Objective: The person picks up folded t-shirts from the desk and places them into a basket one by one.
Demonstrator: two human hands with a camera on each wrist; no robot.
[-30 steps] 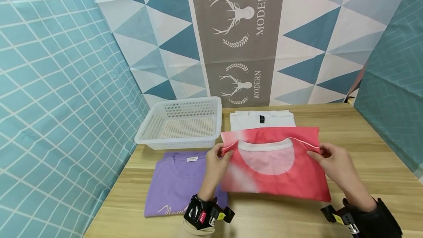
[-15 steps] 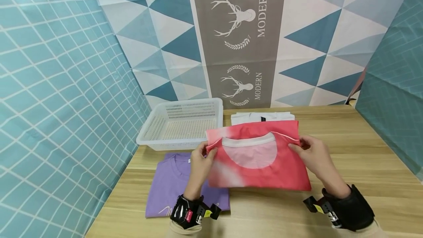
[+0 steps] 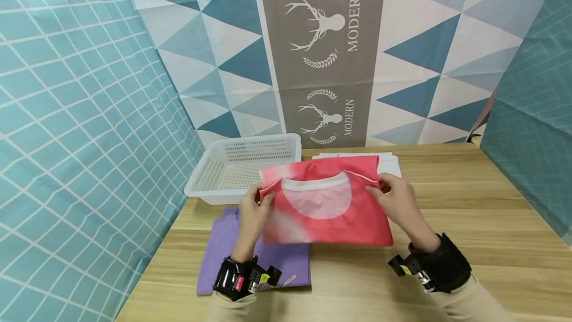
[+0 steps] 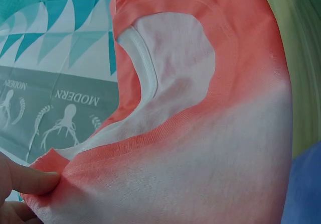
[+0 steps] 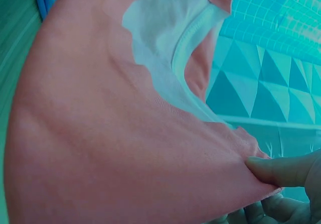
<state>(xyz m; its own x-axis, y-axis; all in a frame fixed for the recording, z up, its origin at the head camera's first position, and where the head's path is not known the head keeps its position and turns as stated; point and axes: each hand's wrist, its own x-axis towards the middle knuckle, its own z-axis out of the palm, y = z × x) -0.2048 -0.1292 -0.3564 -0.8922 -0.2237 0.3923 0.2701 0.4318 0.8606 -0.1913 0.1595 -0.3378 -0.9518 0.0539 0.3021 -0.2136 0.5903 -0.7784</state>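
Note:
A folded red and white T-shirt (image 3: 330,222) is held up between both hands, its pale round neckline facing the head camera. My left hand (image 3: 253,215) pinches its left shoulder between thumb and fingers; in the left wrist view the thumb (image 4: 37,180) presses on the cloth. At the opposite shoulder my right hand (image 3: 397,200) pinches the fabric, and the right wrist view has that thumb (image 5: 281,171) on top with the fingers beneath. Below and left lies a folded purple T-shirt (image 3: 219,247), partly covered by the red one and the left hand.
A white perforated plastic basket (image 3: 243,195) stands at the back left of the wooden table (image 3: 469,202). A folded white garment (image 3: 390,164) lies at the back, mostly hidden behind the red T-shirt. Patterned cloth hangs behind and on both sides.
Both hands have carried the red T-shirt to the left and slightly away from the body. It now overlaps more of the purple T-shirt, and the white garment's right end shows beside it.

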